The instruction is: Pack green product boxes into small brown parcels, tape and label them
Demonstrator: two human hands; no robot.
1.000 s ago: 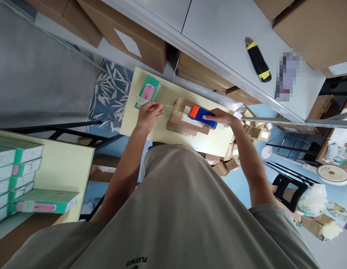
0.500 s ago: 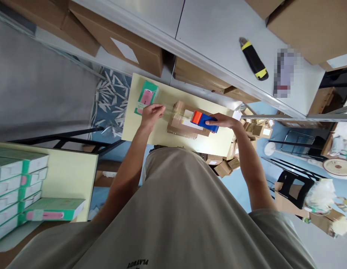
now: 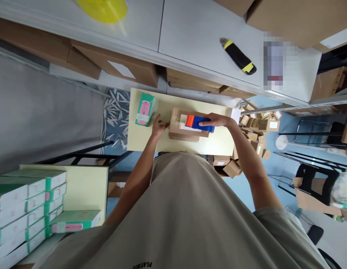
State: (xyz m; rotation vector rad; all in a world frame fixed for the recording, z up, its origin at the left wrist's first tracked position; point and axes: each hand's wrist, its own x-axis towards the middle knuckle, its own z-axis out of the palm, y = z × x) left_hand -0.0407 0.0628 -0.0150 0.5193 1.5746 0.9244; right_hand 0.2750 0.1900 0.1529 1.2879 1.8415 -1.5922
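A brown cardboard box [image 3: 176,129] with a white label [image 3: 183,122] lies on the pale yellow table [image 3: 163,144]. My right hand [image 3: 214,120] is closed around a blue and orange tape dispenser [image 3: 200,123], held over the label and the box's right part. At the box's left side is my left hand [image 3: 159,127], fingers apart, one fingertip at or very near the edge. Whether it presses on the cardboard I cannot tell. Left of that hand lies a green and white box with a pink picture [image 3: 144,109].
A grey shelf [image 3: 187,30] crosses above the table, bearing a black and yellow utility knife [image 3: 238,56] and a yellow object [image 3: 106,9]. Stacked green and white boxes [image 3: 36,203] stand at lower left. Small cartons [image 3: 257,129] are heaped on the right.
My left hand has gone from a pinch left of the box to spread fingers at its left edge. The tape dispenser has shifted slightly left. The camera view has also moved.
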